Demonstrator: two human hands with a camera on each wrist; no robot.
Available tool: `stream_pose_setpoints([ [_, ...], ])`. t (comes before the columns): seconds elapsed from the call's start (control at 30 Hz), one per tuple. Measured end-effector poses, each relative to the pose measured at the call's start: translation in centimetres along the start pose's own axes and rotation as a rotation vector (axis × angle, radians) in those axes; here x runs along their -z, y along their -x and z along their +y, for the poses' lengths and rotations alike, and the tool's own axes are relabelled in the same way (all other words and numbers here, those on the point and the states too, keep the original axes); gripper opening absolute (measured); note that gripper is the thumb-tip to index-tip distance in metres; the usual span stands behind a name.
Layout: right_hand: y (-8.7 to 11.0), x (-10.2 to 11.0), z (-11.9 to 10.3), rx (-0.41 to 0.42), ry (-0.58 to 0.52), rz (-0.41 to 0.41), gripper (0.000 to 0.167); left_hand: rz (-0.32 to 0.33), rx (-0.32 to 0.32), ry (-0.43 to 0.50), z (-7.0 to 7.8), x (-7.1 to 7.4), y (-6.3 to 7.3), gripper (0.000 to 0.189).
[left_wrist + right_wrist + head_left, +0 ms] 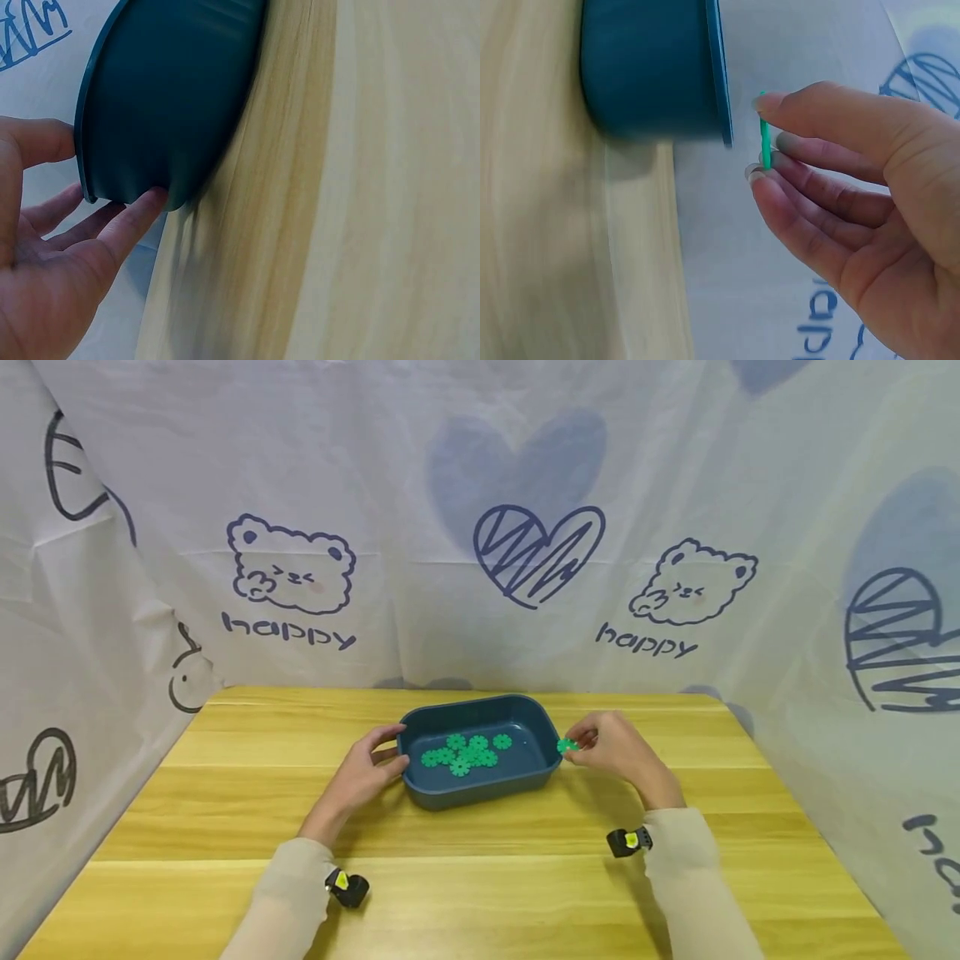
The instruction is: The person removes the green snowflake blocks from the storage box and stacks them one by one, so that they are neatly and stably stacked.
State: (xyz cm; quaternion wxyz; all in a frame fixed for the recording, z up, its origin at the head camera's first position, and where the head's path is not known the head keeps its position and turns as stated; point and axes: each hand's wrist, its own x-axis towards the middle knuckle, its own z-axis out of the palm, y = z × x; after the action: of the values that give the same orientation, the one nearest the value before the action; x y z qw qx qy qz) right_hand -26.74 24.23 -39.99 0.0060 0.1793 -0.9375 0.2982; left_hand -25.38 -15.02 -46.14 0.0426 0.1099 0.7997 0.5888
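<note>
A dark blue-green plastic tray with rounded corners sits on the wooden table. Several green snowflake-shaped building discs are heaped inside it, mostly on its left half. My left hand holds the tray's left end, fingertips spread against the rim and outer wall. Just outside the tray's right end, my right hand pinches one green snowflake disc by its edges. The right wrist view shows this disc edge-on between the fingertips, apart from the tray's rim.
Around the tray spreads the wooden tabletop. A pale curtain with blue hearts and bears hangs behind the table and along both sides. Each wrist wears a small black camera on a strap.
</note>
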Motion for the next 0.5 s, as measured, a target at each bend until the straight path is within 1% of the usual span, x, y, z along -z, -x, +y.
stream_pose_setpoints([
  [0.13, 0.9, 0.5, 1.3, -0.033, 0.019, -0.004, 0.018, 0.0, -0.014, -0.005, 0.0, 0.0, 0.0, 0.057],
  [0.3, 1.7, 0.6, 2.8, -0.03, 0.033, 0.004, 0.015, 0.005, -0.016, -0.001, -0.1, -0.1, -0.1, 0.058],
  [0.5, 2.3, 0.5, 4.3, -0.038, 0.047, -0.023, 0.014, 0.005, -0.014, 0.002, -0.2, 0.0, -0.1, 0.058],
])
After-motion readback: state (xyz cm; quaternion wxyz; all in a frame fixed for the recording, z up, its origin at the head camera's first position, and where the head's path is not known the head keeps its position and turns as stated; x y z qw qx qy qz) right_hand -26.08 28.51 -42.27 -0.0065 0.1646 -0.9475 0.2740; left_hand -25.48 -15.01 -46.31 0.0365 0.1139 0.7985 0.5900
